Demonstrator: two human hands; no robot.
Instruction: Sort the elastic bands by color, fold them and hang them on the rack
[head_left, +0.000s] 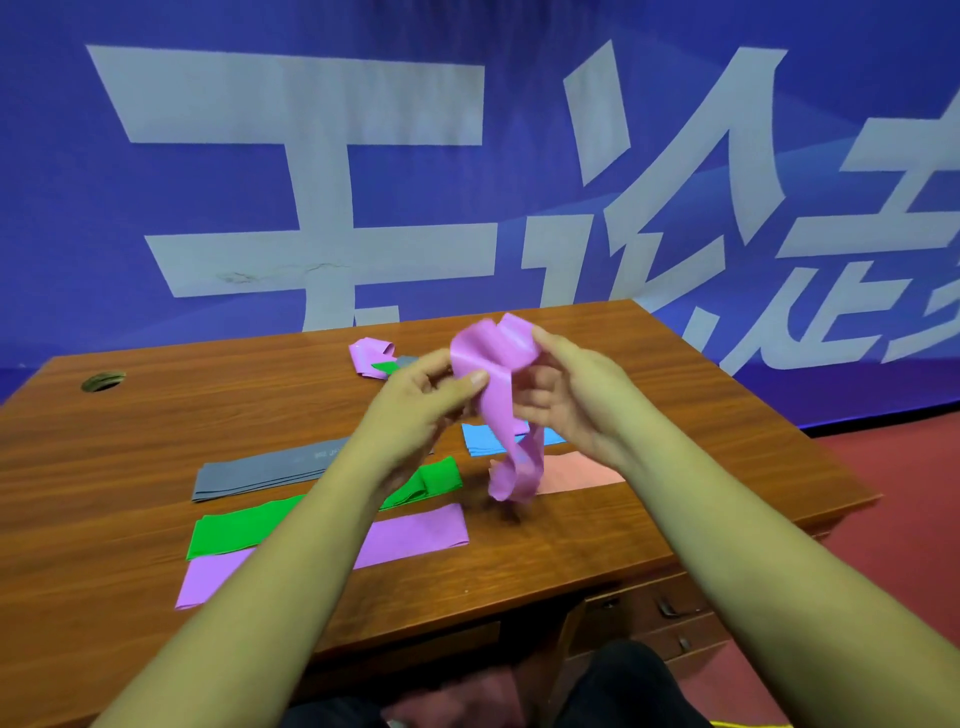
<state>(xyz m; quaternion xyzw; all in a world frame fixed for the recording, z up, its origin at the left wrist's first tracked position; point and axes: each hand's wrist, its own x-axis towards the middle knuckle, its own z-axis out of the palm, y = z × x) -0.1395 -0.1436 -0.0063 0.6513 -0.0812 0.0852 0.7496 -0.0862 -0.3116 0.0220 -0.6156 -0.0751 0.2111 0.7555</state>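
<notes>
Both hands were raised over the desk (156, 415) at the centre of the frame, sharing one purple band (491, 353). The left hand (421, 395) pinched the band's left edge between thumb and curled fingers. The right hand (566, 395) had its fingers curled round the band's bunched upper loop. From the hands the band hung down in a twisted strip, its lower end just above or touching the desktop; I could not tell which.

On the desk at lower left lay a flat purple strip (415, 530), partly hidden by the left forearm. A green band (234, 530) lay just beyond it and a grey band (260, 470) beyond that. A blue band (483, 439) and a pink band (576, 475) lay behind the hanging strip, right of centre. A small heap (366, 353) of purple, green and grey lay near the desk's far edge. A round hole (103, 381) sat at the desk's far left corner. A blue banner (519, 156) with large pale characters filled the upper frame.
</notes>
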